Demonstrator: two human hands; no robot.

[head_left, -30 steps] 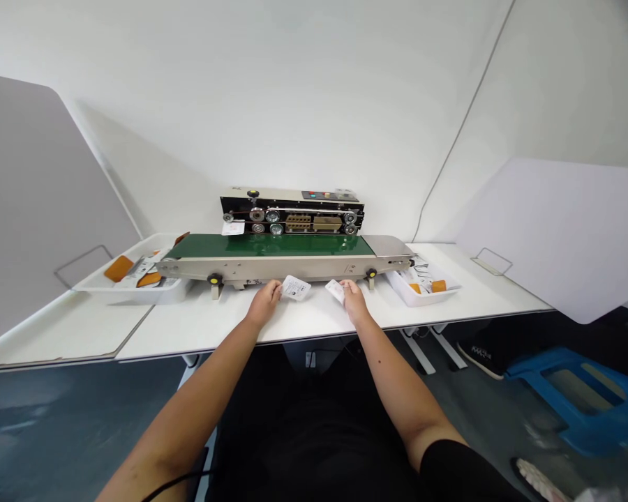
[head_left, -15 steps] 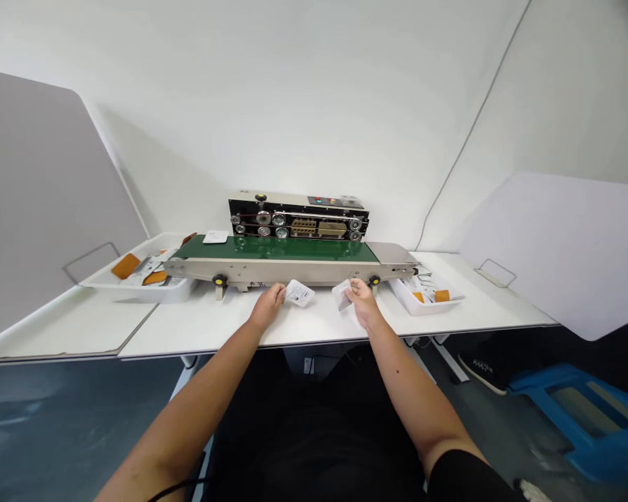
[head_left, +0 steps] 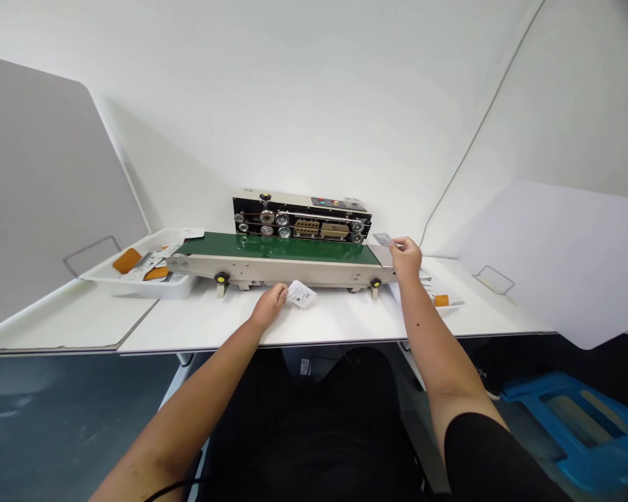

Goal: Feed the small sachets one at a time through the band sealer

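My left hand point(head_left: 271, 305) pinches a small white printed packet point(head_left: 301, 294) by its left edge, just in front of the sealing machine. Over the metal plate at the right end of the machine, my right hand point(head_left: 407, 258) grips a second packet, silvery grey point(head_left: 382, 239), by its right side. The band sealer point(head_left: 301, 219) has black-faced rollers and a green conveyor belt point(head_left: 272, 247). At the belt's left end another white packet point(head_left: 192, 233) lies at the edge, above the left bin.
A white bin point(head_left: 136, 284) with orange and printed packets stands at the left. Another white bin point(head_left: 447, 307) with packets is partly behind my right forearm. Grey panels point(head_left: 36, 188) flank the table. A blue stool point(head_left: 580, 425) sits on the floor at the right.
My right hand has moved up and right with its packet, from the table front to the machine's right end. The packet on the belt has travelled left. My left hand has hardly moved.
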